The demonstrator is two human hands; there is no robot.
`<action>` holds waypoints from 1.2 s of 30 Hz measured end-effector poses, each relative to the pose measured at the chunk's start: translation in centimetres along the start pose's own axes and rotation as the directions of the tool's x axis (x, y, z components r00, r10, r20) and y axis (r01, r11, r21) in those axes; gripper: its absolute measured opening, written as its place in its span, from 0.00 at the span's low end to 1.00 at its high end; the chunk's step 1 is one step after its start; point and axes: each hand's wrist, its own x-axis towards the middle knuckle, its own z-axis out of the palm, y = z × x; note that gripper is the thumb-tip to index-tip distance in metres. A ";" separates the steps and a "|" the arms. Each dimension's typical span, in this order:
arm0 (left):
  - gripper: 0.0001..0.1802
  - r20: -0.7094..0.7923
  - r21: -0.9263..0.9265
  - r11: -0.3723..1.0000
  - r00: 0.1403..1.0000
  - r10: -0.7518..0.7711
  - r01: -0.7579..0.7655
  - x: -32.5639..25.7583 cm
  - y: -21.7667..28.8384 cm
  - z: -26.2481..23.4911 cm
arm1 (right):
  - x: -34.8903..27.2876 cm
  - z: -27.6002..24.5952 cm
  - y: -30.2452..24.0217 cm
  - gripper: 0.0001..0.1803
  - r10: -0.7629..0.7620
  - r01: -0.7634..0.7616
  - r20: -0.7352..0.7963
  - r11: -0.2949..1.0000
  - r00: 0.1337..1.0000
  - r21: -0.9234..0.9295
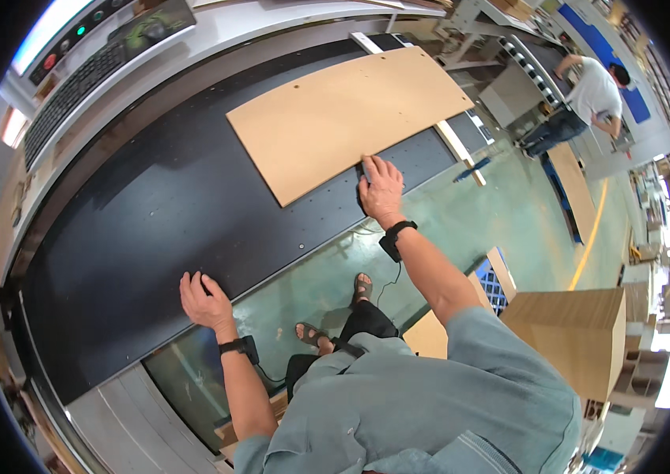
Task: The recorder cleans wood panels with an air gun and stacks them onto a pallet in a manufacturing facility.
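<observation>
A light-brown wooden panel (343,118) lies flat on a dark machine table (169,205), with several small holes along its edges. At the panel's near edge is my right hand (381,189), its fingers bent together and the fingertips against that edge. The underside of its grip is hidden. My left hand (207,302) rests on the near border of the table, fingers apart and nothing in them, well away from the panel. Each wrist wears a black band with a small box.
A keyboard (74,99) and a control strip with lit buttons (80,31) sit at upper left. A pale rail (460,152) juts past the table's right end. Stacked boards (568,336) stand at right. Another person (592,91) works at a far-right machine.
</observation>
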 end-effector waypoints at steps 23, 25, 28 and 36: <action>0.10 0.014 0.052 0.997 0.999 0.047 -0.048 -0.7 -1.3 1.2 | -0.1 -0.7 0.5 0.25 0.001 0.003 -0.038 0.995 0.999 0.103; 0.10 0.034 0.074 0.997 0.999 0.027 -0.029 -0.7 -0.7 1.2 | 0.0 -1.2 1.1 0.23 -0.011 0.014 -0.034 0.995 0.999 0.099; 0.18 0.056 -0.087 0.996 0.998 0.008 -0.003 0.4 1.6 -1.7 | 0.1 -1.2 0.4 0.23 -0.016 0.017 -0.009 0.995 1.000 0.100; 0.10 -0.023 -0.012 0.995 0.995 0.101 -0.101 1.5 4.1 -3.4 | -0.7 0.1 1.4 0.12 0.071 -0.055 -0.075 0.980 0.995 0.190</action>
